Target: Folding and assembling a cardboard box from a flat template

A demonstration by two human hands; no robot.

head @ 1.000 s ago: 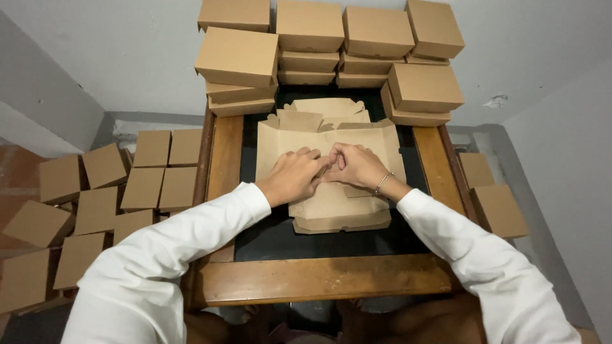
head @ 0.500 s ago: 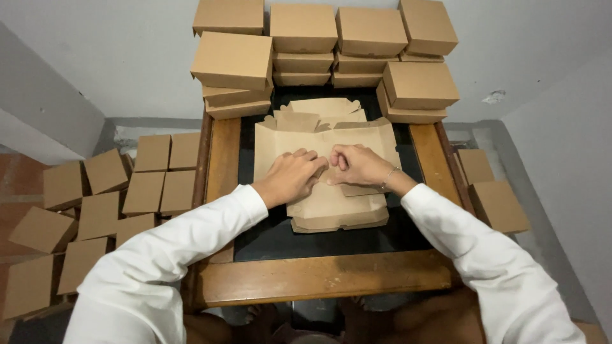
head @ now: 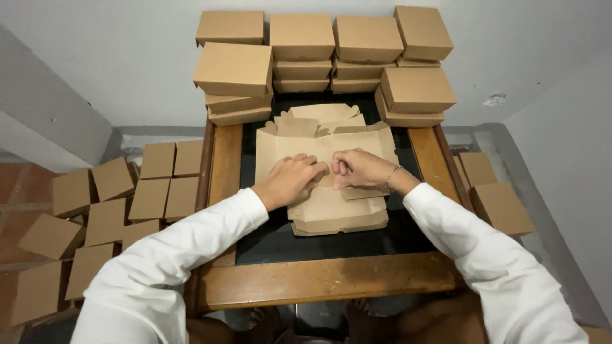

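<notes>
Left hand [head: 290, 180] and right hand [head: 358, 169] both pinch a flap of the flat box [head: 331, 210] | on table [head: 319, 280] | folded boxes [head: 299, 44] stacked behind

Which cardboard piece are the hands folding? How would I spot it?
Find the wooden-framed table with the black top. In its middle lies a stack of flat, unfolded cardboard box blanks; the left hand and right hand press on the top blank. Unlike the closed boxes stacked behind, it lies open and flat.

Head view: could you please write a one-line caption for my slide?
Both hands, left hand and right hand, press a flat kraft cardboard box blank on a wooden-framed table, folded boxes stacked behind.
</notes>
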